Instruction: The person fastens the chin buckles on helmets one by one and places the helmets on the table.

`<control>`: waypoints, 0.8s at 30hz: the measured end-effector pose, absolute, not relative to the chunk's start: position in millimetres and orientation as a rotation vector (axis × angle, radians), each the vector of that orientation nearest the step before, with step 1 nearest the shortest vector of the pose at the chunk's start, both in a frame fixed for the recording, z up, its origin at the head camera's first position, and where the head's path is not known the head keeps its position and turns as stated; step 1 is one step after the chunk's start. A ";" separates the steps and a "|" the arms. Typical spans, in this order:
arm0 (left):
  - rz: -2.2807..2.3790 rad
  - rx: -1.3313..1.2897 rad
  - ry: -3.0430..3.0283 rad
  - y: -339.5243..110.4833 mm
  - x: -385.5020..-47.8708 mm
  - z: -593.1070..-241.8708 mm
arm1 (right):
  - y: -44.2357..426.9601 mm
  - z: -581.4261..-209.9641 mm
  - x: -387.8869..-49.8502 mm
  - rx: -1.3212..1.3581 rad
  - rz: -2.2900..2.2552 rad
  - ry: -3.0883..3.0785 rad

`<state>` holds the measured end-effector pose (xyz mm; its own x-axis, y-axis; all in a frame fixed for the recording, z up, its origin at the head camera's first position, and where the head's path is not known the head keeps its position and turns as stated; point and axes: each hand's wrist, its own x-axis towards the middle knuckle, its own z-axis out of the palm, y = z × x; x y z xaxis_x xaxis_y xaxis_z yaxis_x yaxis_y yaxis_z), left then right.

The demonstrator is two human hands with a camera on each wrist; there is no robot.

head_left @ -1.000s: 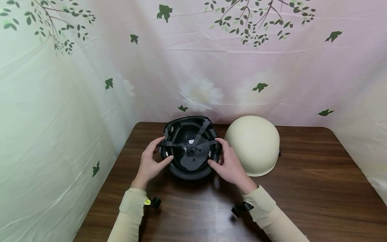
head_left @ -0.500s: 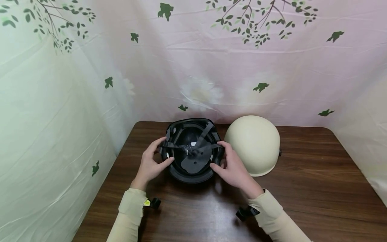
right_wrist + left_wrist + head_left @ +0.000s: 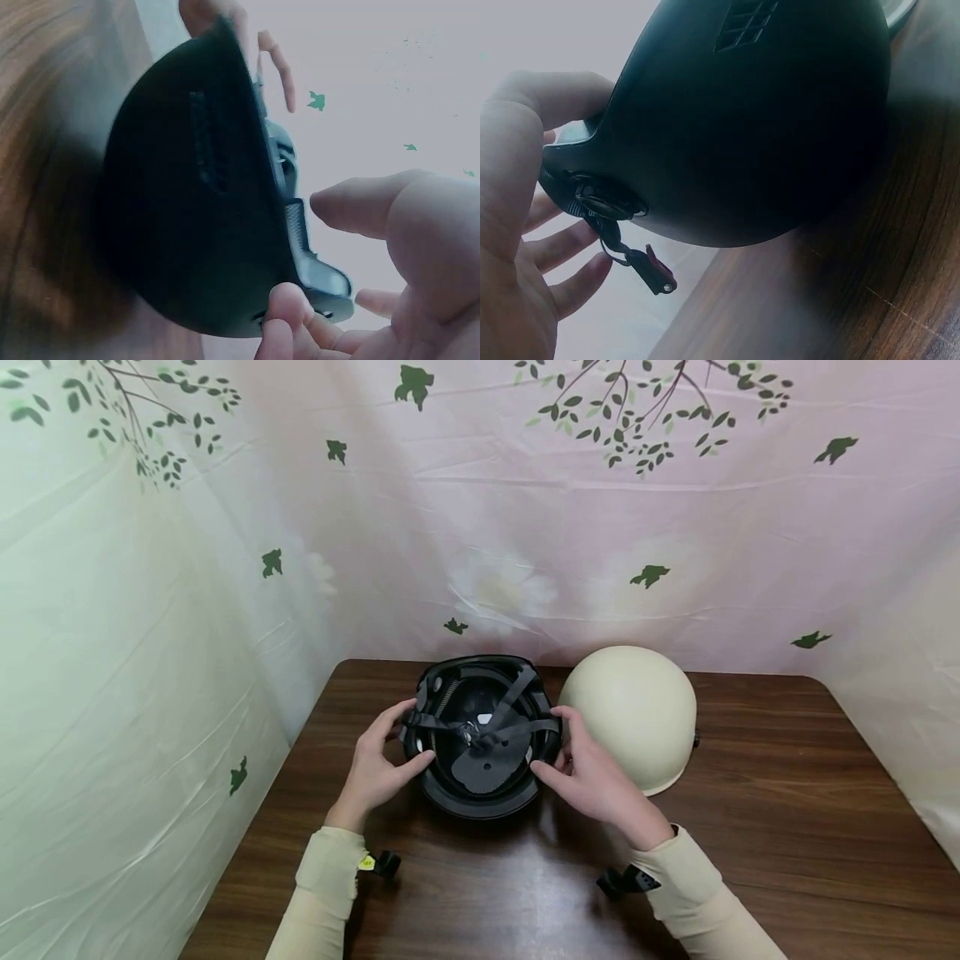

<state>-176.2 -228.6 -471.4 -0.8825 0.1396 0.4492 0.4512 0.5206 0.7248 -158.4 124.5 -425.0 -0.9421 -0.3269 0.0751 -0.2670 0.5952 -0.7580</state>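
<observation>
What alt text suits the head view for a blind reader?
A person's left hand and right hand hold a black helmet, its opening toward the camera, straps across it. Beside it, a cream helmet sits dome-up on a wooden table before leaf-printed cloth.

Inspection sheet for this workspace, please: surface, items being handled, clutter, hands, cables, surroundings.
Surface: dark wood-grain table.
Handled items: black helmet, open side up, straps crossing its opening.
Clutter: cream helmet, dome up, right of the black one.
Left hand: grips the black helmet's left side.
Right hand: holds its right side.
Cables: nothing seen.
Surroundings: pale hanging fabric with green leaf prints.
</observation>
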 end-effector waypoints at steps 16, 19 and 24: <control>-1.288 -0.504 -2.377 -227.4 -177.0 -470.2 | 104.7 -390.7 -169.1 -0.684 -1.493 2.714; -1.298 -0.502 -2.376 -227.1 -177.2 -470.2 | 94.8 -385.5 -173.7 -0.698 -1.494 2.676; -1.331 -0.483 -2.377 -226.8 -177.4 -470.9 | 74.0 -378.6 -183.2 -0.730 -1.502 2.582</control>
